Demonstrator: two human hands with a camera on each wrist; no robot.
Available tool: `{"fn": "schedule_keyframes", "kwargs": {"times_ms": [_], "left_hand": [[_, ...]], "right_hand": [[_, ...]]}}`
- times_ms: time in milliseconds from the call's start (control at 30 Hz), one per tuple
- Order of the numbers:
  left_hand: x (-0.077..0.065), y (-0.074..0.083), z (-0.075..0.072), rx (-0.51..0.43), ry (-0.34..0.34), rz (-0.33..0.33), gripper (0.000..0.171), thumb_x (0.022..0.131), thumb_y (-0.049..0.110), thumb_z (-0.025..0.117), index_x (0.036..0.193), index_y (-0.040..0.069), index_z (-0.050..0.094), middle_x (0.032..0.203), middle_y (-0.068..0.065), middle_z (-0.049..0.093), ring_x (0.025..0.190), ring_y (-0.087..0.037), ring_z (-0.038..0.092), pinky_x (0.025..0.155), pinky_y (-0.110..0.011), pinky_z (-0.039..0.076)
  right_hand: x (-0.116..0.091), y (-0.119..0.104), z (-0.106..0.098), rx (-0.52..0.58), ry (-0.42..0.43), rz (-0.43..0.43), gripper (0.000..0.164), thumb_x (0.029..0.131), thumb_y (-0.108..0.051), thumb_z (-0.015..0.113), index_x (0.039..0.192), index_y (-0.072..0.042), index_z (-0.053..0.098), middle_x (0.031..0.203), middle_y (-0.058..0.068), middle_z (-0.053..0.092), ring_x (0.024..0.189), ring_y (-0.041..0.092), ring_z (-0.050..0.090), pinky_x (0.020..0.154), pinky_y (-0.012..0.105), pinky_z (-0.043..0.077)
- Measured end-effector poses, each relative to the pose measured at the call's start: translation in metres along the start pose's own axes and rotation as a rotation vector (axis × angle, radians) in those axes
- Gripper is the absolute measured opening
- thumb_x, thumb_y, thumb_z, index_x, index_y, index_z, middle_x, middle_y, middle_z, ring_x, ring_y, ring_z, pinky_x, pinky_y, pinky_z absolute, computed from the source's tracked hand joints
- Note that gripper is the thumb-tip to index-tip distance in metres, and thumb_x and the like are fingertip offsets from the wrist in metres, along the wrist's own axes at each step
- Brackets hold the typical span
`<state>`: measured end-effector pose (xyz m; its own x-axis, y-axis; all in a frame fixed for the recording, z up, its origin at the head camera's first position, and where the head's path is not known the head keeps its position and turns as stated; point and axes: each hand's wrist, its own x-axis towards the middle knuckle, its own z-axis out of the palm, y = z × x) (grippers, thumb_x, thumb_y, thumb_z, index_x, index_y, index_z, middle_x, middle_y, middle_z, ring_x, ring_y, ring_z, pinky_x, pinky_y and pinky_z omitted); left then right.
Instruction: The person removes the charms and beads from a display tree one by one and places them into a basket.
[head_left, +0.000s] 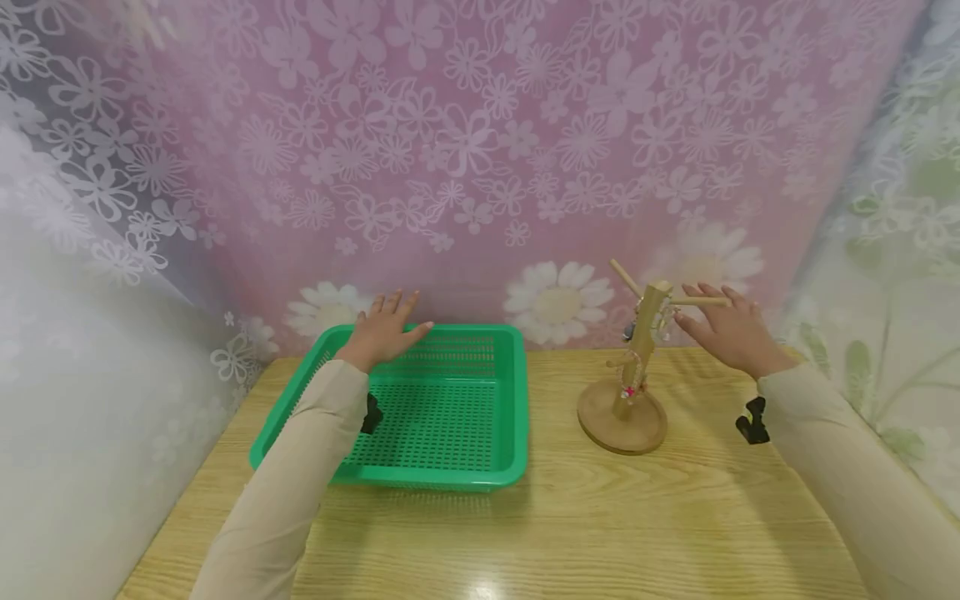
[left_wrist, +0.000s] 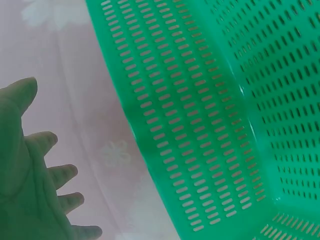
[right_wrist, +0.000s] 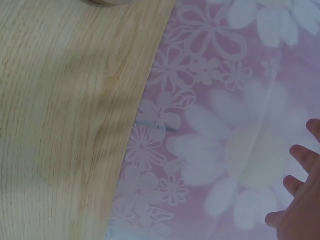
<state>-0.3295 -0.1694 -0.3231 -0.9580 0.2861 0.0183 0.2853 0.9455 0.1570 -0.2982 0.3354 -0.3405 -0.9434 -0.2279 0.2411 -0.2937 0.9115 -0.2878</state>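
My left hand [head_left: 384, 333] is held over the back left of a green plastic basket [head_left: 519, 400], its fingers spread and nothing in it. In the left wrist view that hand [left_wrist: 35, 175] appears beside the basket's slotted wall [left_wrist: 172, 110]. The right hand [head_left: 731, 333], fingers extended, hovers behind and right of a wooden jewelry stand [head_left: 642, 342]; whether it touches the stand's right peg [head_left: 697, 301] I cannot tell. Bracelets [head_left: 632, 371] with small beads and charms hang on the stand. In the right wrist view only part of the right hand [right_wrist: 302, 195] shows, holding nothing.
Basket and stand both sit on a wood-grain table [head_left: 555, 533]. A pink floral curtain [head_left: 465, 208] rises right behind the table's back edge. Pale curtains [head_left: 97, 375] border the left side, and a leafy one [head_left: 892, 333] the right.
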Motion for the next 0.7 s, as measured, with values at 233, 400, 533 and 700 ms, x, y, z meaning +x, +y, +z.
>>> {"fn": "schedule_keyframes", "kwargs": {"times_ms": [233,400,533,700], "left_hand": [[-0.002,0.01,-0.001,-0.024,0.051,0.061,0.07,0.098,0.056,0.033,0.153,0.018,0.013,0.157,-0.015,0.011,0.142,-0.04,0.006,0.108,-0.065,0.013],[-0.004,0.015,-0.003,-0.033,0.054,0.09,0.069,0.098,0.055,0.034,0.153,0.018,0.013,0.157,-0.015,0.011,0.142,-0.041,0.006,0.108,-0.065,0.013],[-0.006,0.017,-0.003,-0.038,0.058,0.095,0.069,0.098,0.055,0.034,0.153,0.02,0.013,0.157,-0.014,0.012,0.143,-0.04,0.007,0.109,-0.064,0.013],[-0.005,0.021,-0.002,-0.038,0.07,0.121,0.069,0.098,0.055,0.033,0.153,0.019,0.014,0.156,-0.015,0.014,0.142,-0.04,0.008,0.109,-0.063,0.014]], "right_hand": [[-0.003,0.008,-0.001,0.096,0.017,-0.085,0.06,0.101,-0.036,0.04,0.147,0.001,0.027,0.148,0.031,0.022,0.136,0.053,0.01,0.106,0.066,-0.002],[-0.006,0.009,-0.004,0.163,0.024,-0.128,0.056,0.101,-0.03,0.042,0.144,0.004,0.03,0.148,0.032,0.023,0.135,0.052,0.013,0.108,0.064,-0.003],[-0.008,0.005,-0.006,0.218,0.007,-0.133,0.054,0.101,-0.029,0.045,0.143,0.003,0.035,0.15,0.028,0.021,0.137,0.049,0.011,0.107,0.065,-0.003],[-0.01,0.003,-0.007,0.296,-0.02,-0.125,0.052,0.101,-0.028,0.044,0.144,0.0,0.034,0.153,0.022,0.019,0.135,0.051,0.016,0.1,0.072,0.012]]}}
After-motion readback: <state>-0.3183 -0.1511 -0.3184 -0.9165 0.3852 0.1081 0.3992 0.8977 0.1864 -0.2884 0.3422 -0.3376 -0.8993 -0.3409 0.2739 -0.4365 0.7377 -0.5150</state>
